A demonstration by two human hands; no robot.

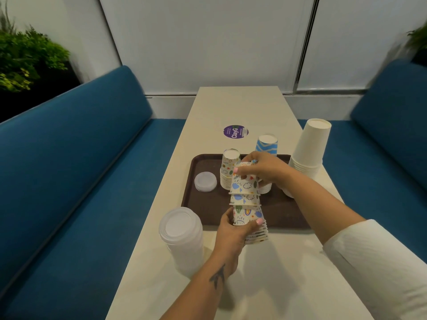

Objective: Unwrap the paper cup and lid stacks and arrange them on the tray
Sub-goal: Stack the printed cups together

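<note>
I hold a doodle stack [246, 199] of upside-down printed cups in both hands, above the near edge of the tray [203, 162]. My left hand [233, 229] grips its lower end, thumb and fingers curled round the bunched rims. My right hand [261, 168] closes over its upper end, fingertips wrapped round the top cup. The stack has gaps between some cups partway up.

On the tray, a second doodle stack [227, 168] stands upside down just behind the one I hold. A low lid pile [205, 181] sits to its left. A blue stack [266, 144] with wavy stripes stands behind my right hand; its base is hidden.

Off the tray, a white stack [309, 148] stands on the worktop [240, 105] at the tray's right edge. A tall lid stack [182, 236] stands near the tray's near left corner. A purple sticker [235, 131] lies on the worktop beyond the tray.
</note>
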